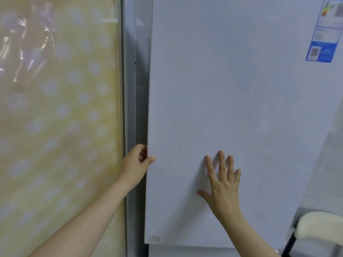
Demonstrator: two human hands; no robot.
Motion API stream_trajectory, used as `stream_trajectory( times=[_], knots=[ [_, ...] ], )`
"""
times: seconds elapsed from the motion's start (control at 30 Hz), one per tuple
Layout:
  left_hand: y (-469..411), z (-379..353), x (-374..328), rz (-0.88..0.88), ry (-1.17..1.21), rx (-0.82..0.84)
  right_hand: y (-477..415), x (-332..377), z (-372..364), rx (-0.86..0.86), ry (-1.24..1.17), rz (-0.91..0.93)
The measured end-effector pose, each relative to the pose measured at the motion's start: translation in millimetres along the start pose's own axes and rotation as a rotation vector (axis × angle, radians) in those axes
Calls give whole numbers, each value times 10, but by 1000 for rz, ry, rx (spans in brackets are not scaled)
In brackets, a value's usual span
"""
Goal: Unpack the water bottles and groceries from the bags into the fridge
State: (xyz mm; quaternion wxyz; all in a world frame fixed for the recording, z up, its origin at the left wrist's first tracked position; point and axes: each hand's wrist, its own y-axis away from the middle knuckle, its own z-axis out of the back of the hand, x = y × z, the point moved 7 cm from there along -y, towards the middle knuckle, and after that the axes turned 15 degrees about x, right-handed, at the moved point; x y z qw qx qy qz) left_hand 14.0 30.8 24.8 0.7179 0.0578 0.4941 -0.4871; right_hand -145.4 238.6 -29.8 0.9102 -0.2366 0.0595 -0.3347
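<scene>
Left hand point(136, 164) is gripping the fridge door point(232, 108) edge; right hand point(222, 182) is pressing flat, fingers spread. No bags visible; unpacking apparently outstanding.

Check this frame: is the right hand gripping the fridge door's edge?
No. The right hand lies flat, fingers spread, on the fridge door; the left hand curls around its edge.

Left hand point(136, 162) fingertips hidden behind fridge door point(232, 108) edge, sticker point(324, 30) cropped
</scene>
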Motion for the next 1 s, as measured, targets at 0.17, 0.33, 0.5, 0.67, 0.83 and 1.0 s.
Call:
stream_trajectory(
  times=[0.17,0.33,0.5,0.67,0.83,1.0],
  knots=[
    [-394,-41,203,-13,13,41,-197,12,-130,-53,51,-34],
    [-719,-108,363,-16,63,82,-346,6,-237,-85,86,-68],
    [-899,-162,432,-31,70,93,-442,-2,-296,-106,112,-92],
    [-1022,-199,474,-26,86,72,-513,-6,-313,-101,137,-120],
    [-981,-212,431,3,56,26,-526,-3,-297,-69,131,-133],
    [-816,-237,471,21,12,-44,-453,43,-151,28,-104,-85]
  ],
)
